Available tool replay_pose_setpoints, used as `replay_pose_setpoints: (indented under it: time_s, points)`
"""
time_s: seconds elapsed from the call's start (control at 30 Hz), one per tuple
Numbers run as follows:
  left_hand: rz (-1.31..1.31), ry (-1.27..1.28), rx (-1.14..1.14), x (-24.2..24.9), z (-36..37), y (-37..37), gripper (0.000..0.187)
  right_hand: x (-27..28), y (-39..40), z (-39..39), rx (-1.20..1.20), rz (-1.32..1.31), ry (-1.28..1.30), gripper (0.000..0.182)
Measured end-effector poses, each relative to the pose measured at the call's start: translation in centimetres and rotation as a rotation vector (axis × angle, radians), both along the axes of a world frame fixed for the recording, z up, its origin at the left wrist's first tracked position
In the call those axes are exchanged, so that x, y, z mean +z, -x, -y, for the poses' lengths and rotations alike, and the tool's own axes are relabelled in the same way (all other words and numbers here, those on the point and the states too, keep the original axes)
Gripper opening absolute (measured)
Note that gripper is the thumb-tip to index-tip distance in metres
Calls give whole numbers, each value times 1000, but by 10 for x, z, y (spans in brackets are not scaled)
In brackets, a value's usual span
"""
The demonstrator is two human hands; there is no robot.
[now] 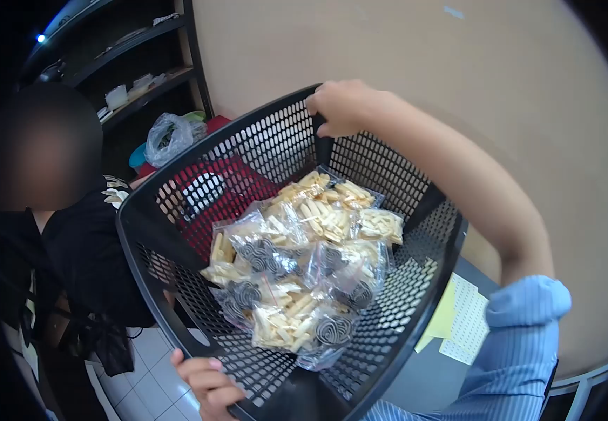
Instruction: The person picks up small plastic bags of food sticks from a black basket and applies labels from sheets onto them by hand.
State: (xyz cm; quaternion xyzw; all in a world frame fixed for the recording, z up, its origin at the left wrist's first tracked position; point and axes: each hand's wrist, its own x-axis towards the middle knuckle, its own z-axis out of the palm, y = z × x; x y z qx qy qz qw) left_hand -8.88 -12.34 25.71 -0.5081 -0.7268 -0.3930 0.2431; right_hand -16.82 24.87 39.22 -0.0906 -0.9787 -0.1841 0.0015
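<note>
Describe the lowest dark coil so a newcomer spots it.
Find the black mesh basket, then its pile of clear packets. The coil is at the pile's lower right, beside pale sticks, lower in the picture than every other dark coil.

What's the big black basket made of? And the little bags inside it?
The basket looks like hard plastic with a slightly shiny finish: its walls are stiff, with neat rows of holes that look moulded in. The little bags look like thin, glossy, clear plastic, because they crinkle, catch the light and let you see inside.
</note>
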Motion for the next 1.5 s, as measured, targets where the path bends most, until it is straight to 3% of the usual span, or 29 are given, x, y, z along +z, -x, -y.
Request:
replay_pose_setpoints:
  time_s: [0.03,0.07,0.1,0.2,0.23,0.3,0.33,0.37,0.43,0.47,0.5,0.57,0.6,0.77,0.9,0.93,0.97,1.03,1.07,1.1,1.2,1.27,1.33,1.43,1.5]
  points:
    - [-16,-58,-46,-3,-4,5,46,-13,44,-2,-192,110,131,44]
    - [-27,-115,-100,-8,-6,4,29,-24,66,-13,-219,182,161,52]
    - [-17,-110,-96,-6,-5,1,29,-37,83,-24,-215,194,164,52]
    - [40,0,-79,-5,11,-1,29,-92,127,-73,-518,183,404,64]
    - [951,-235,-289,-17,37,1,29,-115,131,-76,-519,203,409,64]
    - [2766,-763,-664,-35,78,6,27,-157,128,-72,-764,-37,755,83]
    - [2738,-643,-986,-48,78,11,26,-183,127,-70,-845,-86,768,91]
    - [2742,-662,-987,-54,77,10,26,-211,124,-69,-925,-135,781,99]
    - [2746,-716,-1068,-62,77,6,26,-252,107,-77,-814,-101,945,111]
    - [2748,-736,-1109,-65,76,5,26,-266,104,-72,-841,-217,1110,106]
    - [2751,-750,-1150,-68,76,4,26,-274,101,-73,-849,-208,1112,106]
    - [2753,-770,-1243,-73,73,1,27,-272,83,-61,-766,-411,1228,87]
    - [2749,-775,-1293,-75,72,1,27,-256,78,-43,-777,-464,1056,74]
    - [2675,-797,-1573,-80,64,4,28,-248,87,-38,-780,-517,1110,53]
    - [2606,-827,-1742,-66,63,4,28,-231,99,-91,-695,-439,910,36]
    - [2760,-656,-1129,-35,69,8,27,-196,91,-96,-639,-329,862,35]
    - [2776,-472,-534,-13,69,13,26,-173,82,-110,-648,-344,1002,34]
    - [2683,-370,-630,0,56,21,32,-124,60,-138,-559,-364,1001,42]
    - [2290,-260,-601,0,50,23,34,-90,43,-133,-572,-415,955,37]
    - [1898,-166,-563,-1,44,23,37,-79,28,-149,-419,-514,1192,35]
    - [720,59,-395,-7,28,23,47,4,-34,-125,-399,-470,994,46]
    - [-60,172,-244,-5,18,22,54,31,-77,-127,-272,-650,982,52]
    - [32,317,-362,26,19,39,55,48,-132,-121,-98,-861,1104,57]
    - [413,630,-545,79,-6,57,54,51,-223,-120,-7,-1122,1157,48]
    - [261,756,-393,116,-36,58,40,34,-286,-121,-12,-1318,1148,41]
